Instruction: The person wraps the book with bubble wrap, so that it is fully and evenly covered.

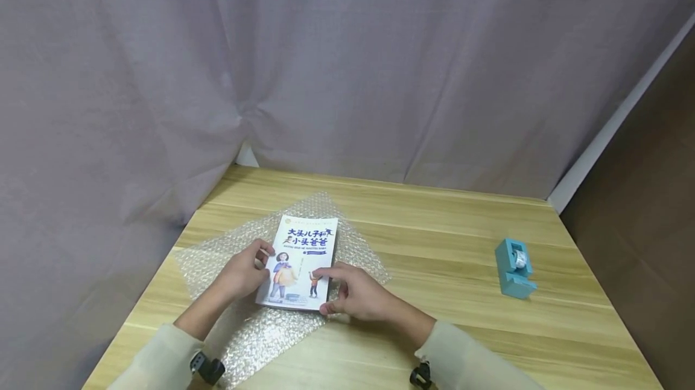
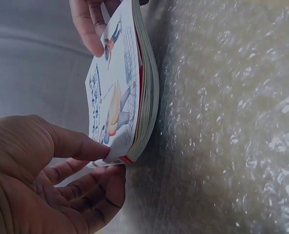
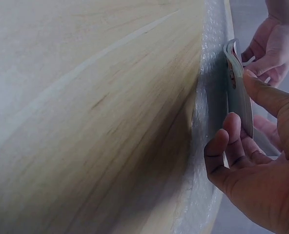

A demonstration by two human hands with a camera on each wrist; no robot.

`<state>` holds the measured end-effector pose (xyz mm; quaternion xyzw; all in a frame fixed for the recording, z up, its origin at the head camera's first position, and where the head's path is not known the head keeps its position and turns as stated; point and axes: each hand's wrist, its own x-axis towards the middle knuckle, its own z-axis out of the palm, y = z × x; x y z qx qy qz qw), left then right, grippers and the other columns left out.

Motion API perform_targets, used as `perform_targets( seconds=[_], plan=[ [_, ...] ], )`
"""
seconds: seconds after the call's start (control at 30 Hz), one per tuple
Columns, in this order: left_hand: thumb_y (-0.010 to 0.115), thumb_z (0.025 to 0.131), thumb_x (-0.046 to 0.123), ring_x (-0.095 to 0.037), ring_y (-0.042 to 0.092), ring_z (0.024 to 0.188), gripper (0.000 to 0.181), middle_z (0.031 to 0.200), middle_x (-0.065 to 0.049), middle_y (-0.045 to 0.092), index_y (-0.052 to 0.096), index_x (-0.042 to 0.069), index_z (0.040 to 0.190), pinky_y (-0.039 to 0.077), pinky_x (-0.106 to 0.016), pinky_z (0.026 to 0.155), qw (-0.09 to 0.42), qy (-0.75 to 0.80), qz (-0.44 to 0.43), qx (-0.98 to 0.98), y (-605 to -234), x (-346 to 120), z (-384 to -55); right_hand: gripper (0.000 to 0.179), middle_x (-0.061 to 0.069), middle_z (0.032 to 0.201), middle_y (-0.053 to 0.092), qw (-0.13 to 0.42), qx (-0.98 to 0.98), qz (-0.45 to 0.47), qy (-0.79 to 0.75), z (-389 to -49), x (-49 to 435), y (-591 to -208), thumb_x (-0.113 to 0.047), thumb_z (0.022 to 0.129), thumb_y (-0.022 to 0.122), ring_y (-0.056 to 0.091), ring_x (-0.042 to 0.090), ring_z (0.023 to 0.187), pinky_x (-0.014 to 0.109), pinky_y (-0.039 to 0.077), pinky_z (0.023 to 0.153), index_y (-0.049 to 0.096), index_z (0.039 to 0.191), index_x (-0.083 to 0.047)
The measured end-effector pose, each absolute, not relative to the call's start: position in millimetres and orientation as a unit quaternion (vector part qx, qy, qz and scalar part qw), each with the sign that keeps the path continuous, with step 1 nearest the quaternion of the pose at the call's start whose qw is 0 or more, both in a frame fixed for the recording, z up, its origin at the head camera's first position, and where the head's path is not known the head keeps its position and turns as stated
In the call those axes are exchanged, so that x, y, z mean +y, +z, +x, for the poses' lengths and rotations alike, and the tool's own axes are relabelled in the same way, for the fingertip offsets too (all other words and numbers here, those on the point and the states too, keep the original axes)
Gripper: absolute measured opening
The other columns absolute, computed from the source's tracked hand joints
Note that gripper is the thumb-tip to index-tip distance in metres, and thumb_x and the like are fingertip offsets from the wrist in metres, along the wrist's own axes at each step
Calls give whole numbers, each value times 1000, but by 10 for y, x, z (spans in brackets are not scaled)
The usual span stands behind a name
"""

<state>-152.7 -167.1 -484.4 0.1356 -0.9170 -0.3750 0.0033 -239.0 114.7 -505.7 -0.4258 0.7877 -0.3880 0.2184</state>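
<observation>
A white paperback book (image 1: 295, 263) with cartoon figures and blue lettering lies over a sheet of bubble wrap (image 1: 277, 335). My left hand (image 1: 244, 270) pinches its left edge; the left wrist view shows the thumb on the cover and the curled fingers at the side and below. On the opposite edge my right hand (image 1: 361, 293) holds the book, thumb and fingers around its lower right side. In the left wrist view the page block (image 2: 147, 97) bows slightly, and a dark gap shows between it and the wrap. The book's underside is hidden.
A blue tape dispenser (image 1: 514, 269) with a roll of clear tape stands at the right of the wooden table (image 1: 434, 245). Grey curtains (image 1: 380, 76) hang behind and to the left, and a brown panel (image 1: 641, 197) borders the right side.
</observation>
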Motion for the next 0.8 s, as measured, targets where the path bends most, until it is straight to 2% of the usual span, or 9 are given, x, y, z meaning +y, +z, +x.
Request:
perform_targets(
  seconds=[0.27,0.57,0.8],
  plan=[
    [67,85,0,-21,68,92,39,112,-11,74,65,9,123,55,-35,74,10,-349,134,-928,-4846,-1734,-1500,69,11,144,66,226,789,-422,-384,-2382,1061,-5086,-21,89,93,64,3,74,21,59,63,67,152,-18],
    [69,85,0,-25,69,91,40,110,-13,75,67,6,125,60,-40,76,3,-329,135,-935,-4894,-1739,-1509,70,5,131,69,224,795,-423,-373,-2368,1053,-5132,-27,88,94,61,4,76,21,57,65,67,152,-19],
    [73,82,8,-24,67,86,45,104,-11,72,70,5,127,58,-41,73,45,-303,102,-946,-5224,-1921,-1614,69,8,134,70,220,804,-422,-357,-2367,1059,-5136,-28,90,92,62,4,77,21,56,68,66,153,-18]
  ],
)
